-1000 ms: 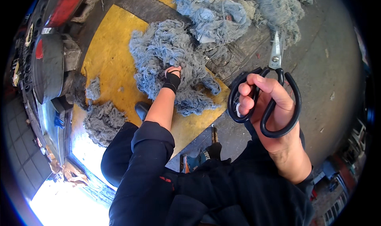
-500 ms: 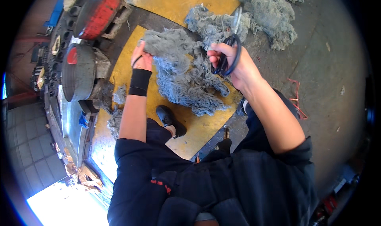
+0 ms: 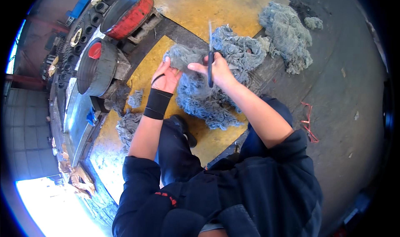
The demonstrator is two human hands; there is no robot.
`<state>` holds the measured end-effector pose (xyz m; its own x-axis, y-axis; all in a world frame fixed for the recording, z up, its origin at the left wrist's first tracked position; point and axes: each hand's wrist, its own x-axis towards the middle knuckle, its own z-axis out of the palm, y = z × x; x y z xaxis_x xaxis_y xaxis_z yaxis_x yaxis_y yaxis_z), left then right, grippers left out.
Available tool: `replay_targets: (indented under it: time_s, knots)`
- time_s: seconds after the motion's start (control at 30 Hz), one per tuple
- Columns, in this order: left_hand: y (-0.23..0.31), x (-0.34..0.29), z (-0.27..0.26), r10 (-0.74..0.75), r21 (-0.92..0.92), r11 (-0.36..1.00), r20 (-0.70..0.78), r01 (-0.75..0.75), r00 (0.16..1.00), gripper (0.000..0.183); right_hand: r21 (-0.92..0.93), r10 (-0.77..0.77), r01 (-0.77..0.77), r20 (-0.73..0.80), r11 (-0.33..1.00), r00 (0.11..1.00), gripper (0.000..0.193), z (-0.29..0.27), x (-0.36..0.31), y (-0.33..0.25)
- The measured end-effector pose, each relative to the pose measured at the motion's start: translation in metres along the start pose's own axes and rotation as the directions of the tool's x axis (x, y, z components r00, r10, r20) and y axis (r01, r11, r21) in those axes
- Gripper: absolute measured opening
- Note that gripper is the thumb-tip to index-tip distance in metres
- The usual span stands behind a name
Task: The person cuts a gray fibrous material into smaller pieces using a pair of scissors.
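My left hand (image 3: 166, 79), with a black wrist wrap, is closed on the upper end of a tangled grey-blue fibre bundle (image 3: 195, 101). The rest of that bundle trails down over the yellow sheet by my feet. Close to it on the right, my right hand (image 3: 221, 72) grips black-handled scissors (image 3: 211, 66), seen edge-on with the blades pointing away from me. Its thumb stretches toward the held fibre; whether they touch I cannot tell. Beyond lie another tangled fibre heap (image 3: 241, 49) and a paler fibre heap (image 3: 287, 37).
Left of me stand a red-sided metal tub (image 3: 132, 18) and a dark round tub (image 3: 96, 72), both propped on blocks. Behind them runs a row of dark cylindrical parts (image 3: 79, 49). Yellow sheeting (image 3: 187, 12) covers part of the floor. Red strapping (image 3: 307, 122) lies at right.
My right hand has moved left, close to my left hand, and the scissors have turned edge-on. The left hand, still gripping the fibre, appears slightly lower and farther right. The view has shifted.
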<state>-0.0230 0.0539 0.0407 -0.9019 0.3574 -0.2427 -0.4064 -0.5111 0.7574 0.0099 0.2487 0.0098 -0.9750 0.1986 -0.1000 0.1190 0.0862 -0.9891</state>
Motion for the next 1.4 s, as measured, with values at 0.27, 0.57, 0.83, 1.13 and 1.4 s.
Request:
replay_targets:
  time_s: [0.27, 0.57, 0.83, 1.13, 1.4]
  knots:
    - [-0.027, -0.002, -0.034, 0.006, -0.069, 0.998, -0.023, -0.008, 1.0, 0.025, -0.154, 0.072, -0.062, 0.055, 0.986, 0.996, 0.067, 0.025, 0.011, -0.001]
    - [-0.005, 0.016, -0.05, 0.163, 0.03, 0.987, -0.227, -0.16, 0.96, 0.018, 0.085, 0.243, -0.272, 0.256, 0.959, 0.936, 0.04, 0.014, 0.02, -0.005]
    - [0.001, 0.015, -0.059, 0.176, 0.211, 0.971, -0.293, -0.116, 0.94, 0.026, 0.376, 0.262, -0.279, 0.096, 0.884, 0.96, 0.032, 0.014, 0.017, -0.007]
    - [-0.029, 0.002, -0.035, 0.096, 0.723, 0.686, 0.017, -0.078, 0.995, 0.043, 0.623, 0.254, -0.372, 0.273, 0.688, 0.928, 0.033, 0.01, 0.037, -0.001]
    - [-0.058, 0.023, -0.037, 0.287, 0.701, 0.697, -0.077, -0.153, 0.955, 0.036, 0.253, 0.199, -0.241, 0.183, 0.937, 0.963, 0.038, 0.033, 0.026, -0.014]
